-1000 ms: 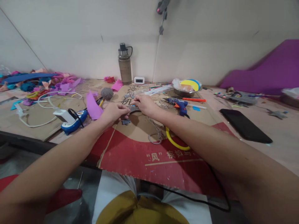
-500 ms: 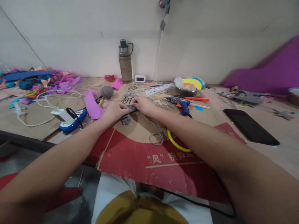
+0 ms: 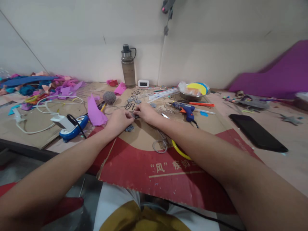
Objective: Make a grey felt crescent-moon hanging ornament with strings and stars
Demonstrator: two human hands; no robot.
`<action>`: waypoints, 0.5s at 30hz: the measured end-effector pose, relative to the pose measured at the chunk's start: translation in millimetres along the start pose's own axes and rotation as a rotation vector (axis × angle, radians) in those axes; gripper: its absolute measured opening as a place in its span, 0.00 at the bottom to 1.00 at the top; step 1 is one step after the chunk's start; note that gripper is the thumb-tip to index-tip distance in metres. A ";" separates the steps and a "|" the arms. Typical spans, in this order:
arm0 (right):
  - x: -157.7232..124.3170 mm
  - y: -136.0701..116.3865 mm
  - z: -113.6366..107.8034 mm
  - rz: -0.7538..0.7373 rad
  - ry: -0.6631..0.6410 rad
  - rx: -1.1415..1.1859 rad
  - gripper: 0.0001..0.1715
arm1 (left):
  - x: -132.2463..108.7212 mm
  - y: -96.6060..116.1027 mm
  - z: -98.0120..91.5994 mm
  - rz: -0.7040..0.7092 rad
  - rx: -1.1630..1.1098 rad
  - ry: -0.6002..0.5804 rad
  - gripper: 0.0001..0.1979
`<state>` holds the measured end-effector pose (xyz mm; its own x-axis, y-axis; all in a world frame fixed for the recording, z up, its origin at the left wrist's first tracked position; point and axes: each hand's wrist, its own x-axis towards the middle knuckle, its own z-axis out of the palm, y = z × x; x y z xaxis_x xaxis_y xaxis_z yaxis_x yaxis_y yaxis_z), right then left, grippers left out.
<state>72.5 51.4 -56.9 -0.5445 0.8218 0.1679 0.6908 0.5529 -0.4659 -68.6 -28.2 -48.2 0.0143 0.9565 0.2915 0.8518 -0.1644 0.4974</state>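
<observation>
My left hand (image 3: 119,118) and my right hand (image 3: 145,113) meet over the cardboard, fingertips pinched on a small grey felt piece (image 3: 136,116). Most of that piece is hidden by the fingers. Just below my left fingertips lies another grey felt piece (image 3: 129,128). More grey felt bits (image 3: 137,101) are scattered beyond the hands. Grey yarn (image 3: 160,147) lies in a loose loop below my right wrist. Partly under my right forearm are scissors with a yellow handle (image 3: 180,152), their blade tip showing past the arm.
A blue glue gun (image 3: 189,113) lies right of my hands, near a metal bowl (image 3: 192,96). Further back stand a bottle (image 3: 129,72) and a small clock (image 3: 143,83). Left are a yarn ball (image 3: 109,98), purple felt (image 3: 95,112) and a blue power strip (image 3: 74,129). A phone (image 3: 257,132) lies right.
My hands have drawn slightly closer together around the grey felt piece, the left covering more of the piece below it. The view has shifted a little, and the scissors' blade tip now shows.
</observation>
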 end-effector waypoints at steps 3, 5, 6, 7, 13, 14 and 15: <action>-2.0 -1.1 -0.2 -0.007 0.011 -0.007 0.10 | -1.2 0.8 -0.4 -0.005 0.032 0.017 0.05; -3.9 -2.6 -0.1 -0.003 0.016 -0.016 0.10 | -1.6 1.2 -0.4 -0.002 0.035 0.022 0.04; -4.9 -3.3 0.1 -0.001 0.020 -0.023 0.09 | -1.6 1.3 -0.3 0.005 0.032 0.022 0.04; -5.7 -4.0 0.4 -0.002 0.024 -0.032 0.09 | -1.5 1.3 -0.2 0.019 0.026 0.026 0.04; -6.1 -2.5 2.3 -0.002 0.043 -0.001 0.06 | 0.4 -1.6 1.6 0.101 -0.025 0.064 0.04; -5.1 -1.5 2.3 0.009 0.046 0.031 0.07 | 0.7 -2.3 1.9 0.078 0.003 0.043 0.04; -3.8 -0.5 2.0 0.020 0.047 0.068 0.07 | 1.0 -3.0 2.2 0.050 0.039 0.021 0.05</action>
<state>73.3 47.7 -59.1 -0.5071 0.8388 0.1982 0.6663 0.5274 -0.5272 -70.0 -26.2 -51.2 0.0464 0.9420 0.3324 0.8700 -0.2016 0.4500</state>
